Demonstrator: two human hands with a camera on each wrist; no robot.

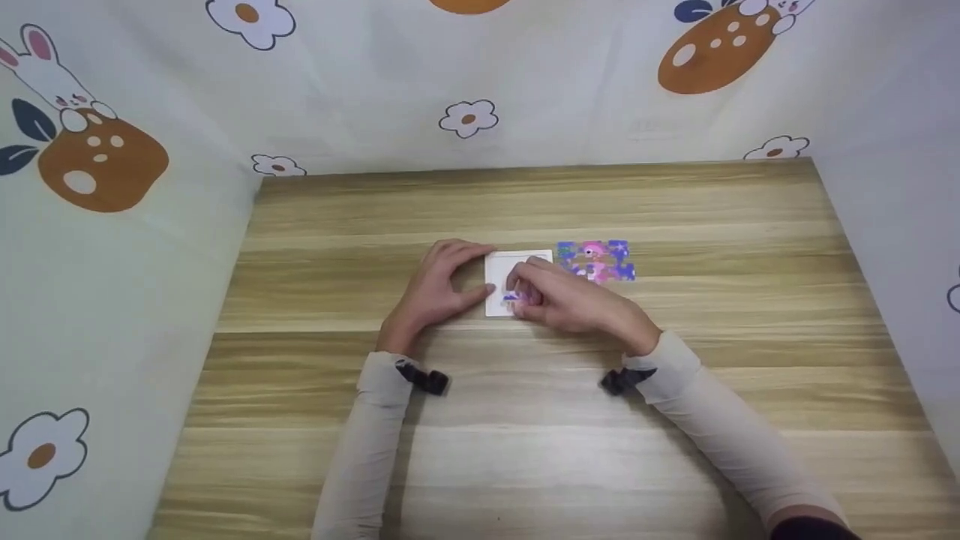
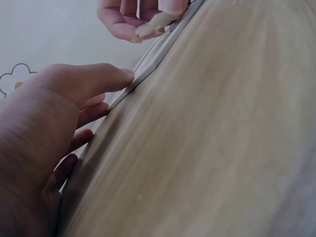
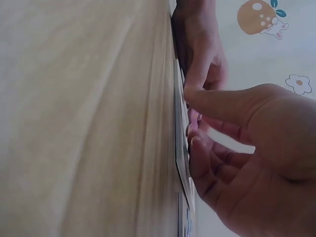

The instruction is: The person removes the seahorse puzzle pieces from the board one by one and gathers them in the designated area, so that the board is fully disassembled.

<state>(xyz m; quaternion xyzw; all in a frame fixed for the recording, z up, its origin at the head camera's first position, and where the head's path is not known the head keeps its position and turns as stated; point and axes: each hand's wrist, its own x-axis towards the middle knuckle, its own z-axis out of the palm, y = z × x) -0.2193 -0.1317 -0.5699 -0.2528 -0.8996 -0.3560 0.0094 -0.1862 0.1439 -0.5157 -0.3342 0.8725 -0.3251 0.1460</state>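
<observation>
A white square puzzle tray [image 1: 495,304] lies flat near the middle of the table. My left hand [image 1: 439,281] rests at its left side, thumb on the tray's edge and a fingertip by the far left corner, with the fingers fairly straight. Over the right part of the tray, my right hand [image 1: 574,296] pinches a small puzzle piece [image 3: 194,118], pinkish and mostly hidden by the fingers. Coloured printing shows on the tray beneath that hand. Just right of the tray lie several loose puzzle pieces [image 1: 619,251] in blue, purple and pink.
The wood-grain table [image 1: 525,450] stretches around the tray on all sides. Pale cloth [image 1: 360,90] printed with flowers, rabbits and orange fruit hangs behind and at both sides. A black wrist camera [image 1: 431,381] sits at the left cuff, another [image 1: 619,381] at the right cuff.
</observation>
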